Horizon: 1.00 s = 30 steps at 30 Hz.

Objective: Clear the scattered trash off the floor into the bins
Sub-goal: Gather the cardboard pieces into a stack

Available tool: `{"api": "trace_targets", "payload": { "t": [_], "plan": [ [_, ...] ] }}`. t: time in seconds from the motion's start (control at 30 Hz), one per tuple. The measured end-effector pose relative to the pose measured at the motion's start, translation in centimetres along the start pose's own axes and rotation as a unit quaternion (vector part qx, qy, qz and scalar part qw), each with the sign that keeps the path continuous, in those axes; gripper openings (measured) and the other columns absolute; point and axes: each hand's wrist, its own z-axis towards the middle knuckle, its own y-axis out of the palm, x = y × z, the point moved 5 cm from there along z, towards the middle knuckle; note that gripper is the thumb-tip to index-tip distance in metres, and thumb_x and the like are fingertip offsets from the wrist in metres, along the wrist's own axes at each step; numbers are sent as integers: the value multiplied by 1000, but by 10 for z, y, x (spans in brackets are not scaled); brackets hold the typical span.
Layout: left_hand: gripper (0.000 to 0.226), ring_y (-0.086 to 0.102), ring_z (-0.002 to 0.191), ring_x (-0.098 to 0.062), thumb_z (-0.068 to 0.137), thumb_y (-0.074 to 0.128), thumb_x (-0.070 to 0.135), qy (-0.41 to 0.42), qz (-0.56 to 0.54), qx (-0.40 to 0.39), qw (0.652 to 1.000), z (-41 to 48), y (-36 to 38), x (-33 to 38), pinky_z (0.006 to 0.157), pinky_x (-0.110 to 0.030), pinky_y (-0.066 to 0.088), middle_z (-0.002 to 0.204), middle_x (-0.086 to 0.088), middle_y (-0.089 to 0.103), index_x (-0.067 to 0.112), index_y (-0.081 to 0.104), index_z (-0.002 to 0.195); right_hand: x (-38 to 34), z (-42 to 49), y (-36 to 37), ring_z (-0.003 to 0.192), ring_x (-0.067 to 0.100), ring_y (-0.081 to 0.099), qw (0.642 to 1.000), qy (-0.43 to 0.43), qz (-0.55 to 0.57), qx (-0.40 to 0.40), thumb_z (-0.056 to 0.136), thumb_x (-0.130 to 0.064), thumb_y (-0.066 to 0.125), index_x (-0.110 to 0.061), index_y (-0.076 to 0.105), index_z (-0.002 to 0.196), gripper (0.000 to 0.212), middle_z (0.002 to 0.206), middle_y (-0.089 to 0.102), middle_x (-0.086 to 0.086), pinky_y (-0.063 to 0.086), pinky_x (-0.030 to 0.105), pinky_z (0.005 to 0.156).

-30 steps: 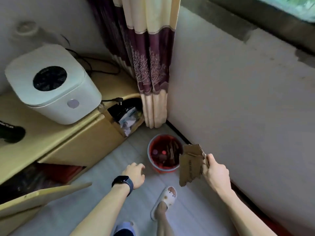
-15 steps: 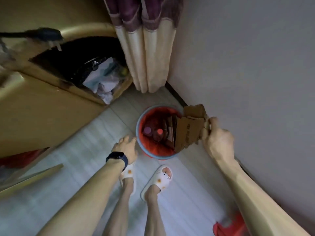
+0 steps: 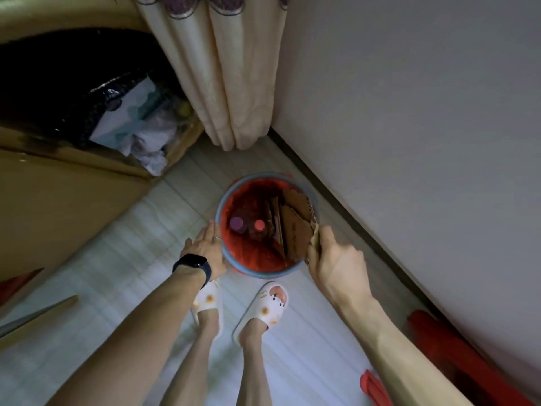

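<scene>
A: Start at the right hand (image 3: 336, 262). It is curled, thumb and fingers pinching the top edge of the torn cardboard sheet (image 3: 297, 232) right at the near-right rim of the red bin (image 3: 265, 273).

B: And the sheet is already inside. It stands on edge against the bin's right wall, with its long axis running from the near rim towards the far rim and its lower end pointing down into the bin. I'd say that steep angle is how a wide piece fits a round mouth.

A: Agreed. Holding the top edge looks like a way to guide it down instead of letting it jam across the opening. Now the left hand (image 3: 205, 247): its fingers are straight and flat against the outside of the left rim, gripping nothing. It's bracing the bin, I reckon.

B: Makes sense, because a light bin would likely skid on that tile. Beside the sheet stand two bottles, one with a purple cap (image 3: 236, 223) and one with a red cap (image 3: 259, 225).

A: Further out on the left, a bag-lined box (image 3: 87, 168) holds paper waste.
</scene>
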Motion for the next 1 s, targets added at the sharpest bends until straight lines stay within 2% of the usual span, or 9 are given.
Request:
{"api": "trace_targets", "payload": {
  "t": [0.1,0.27,0.37,0.47,0.6,0.77,0.9,0.93,1.0],
  "plan": [
    [89,-4,151,-18,92,52,33,0,6,-3,1000,-1,-2,-1,121,-47,12,163,-5,-12,10,-8,155,-1,-3,10,50,30,57,999,1,-35,-30,103,-43,34,-21,43,96,25,64,61,2,54,41,54],
    [86,-5,151,-17,92,50,31,-11,7,4,1000,0,2,2,121,-46,13,163,-4,-13,10,-6,155,-4,23,15,60,28,59,995,37,-35,-82,105,-43,27,-20,46,94,32,75,62,-2,50,33,60],
    [86,-4,151,-17,93,50,34,-15,0,6,1000,4,7,4,121,-46,13,163,-5,-14,10,-4,155,-4,55,13,66,31,65,995,49,-60,-64,104,-29,33,-17,50,110,21,79,66,5,48,34,56],
    [84,-3,151,-18,94,49,32,-7,1,20,1000,7,8,3,121,-46,14,163,-5,-14,9,-5,155,-2,77,12,59,23,57,993,53,-88,-51,103,-23,36,-15,49,120,23,71,57,0,42,31,54],
    [86,2,150,-18,94,49,29,-3,14,34,999,4,11,-1,120,-46,15,163,-5,-14,9,-10,154,2,76,14,67,33,63,995,37,-98,-7,102,-25,37,-13,52,115,23,80,65,8,46,35,55],
    [87,5,150,-19,94,50,31,-7,19,28,999,5,11,0,120,-46,16,163,-7,-13,9,-9,154,0,52,25,63,35,64,999,23,-35,29,103,-35,36,-18,51,104,23,75,67,7,56,42,59],
    [90,6,150,-21,92,52,31,-11,22,21,999,4,9,3,119,-46,17,163,-8,-12,9,-8,155,6,42,64,76,39,64,992,61,-69,-85,97,-23,42,-15,49,105,13,88,68,13,52,38,62],
    [89,5,150,-21,91,52,31,-10,28,20,999,6,8,3,119,-46,17,163,-9,-11,9,-6,155,8,43,69,77,39,65,991,66,-67,-96,97,-22,42,-15,49,104,12,89,69,14,55,41,65],
    [86,5,150,-22,92,51,31,-7,44,16,999,8,7,3,119,-47,18,163,-9,-11,9,-3,155,12,51,66,74,38,66,994,70,-48,-62,99,-22,41,-14,50,107,14,87,70,13,58,45,66]
  ]
}}
